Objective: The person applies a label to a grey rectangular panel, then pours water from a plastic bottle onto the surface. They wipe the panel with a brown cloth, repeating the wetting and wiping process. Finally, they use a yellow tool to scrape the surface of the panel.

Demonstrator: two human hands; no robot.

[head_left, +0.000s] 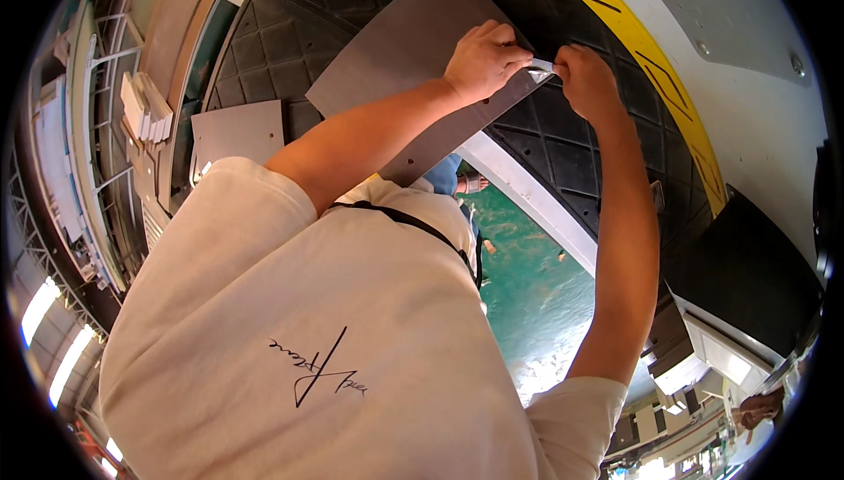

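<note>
Two hands, left [483,62] and right [589,83], each pinched one silvery strip [542,65] at one large brown panel's [396,67] right corner; one smaller brown panel [237,133] lay leftward.

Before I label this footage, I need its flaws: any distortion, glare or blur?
Head view: fisheye distortion bows the yellow strip; head view: glare whitens part of the green floor; head view: the left hand and brown panel look fairly sharp.
</note>
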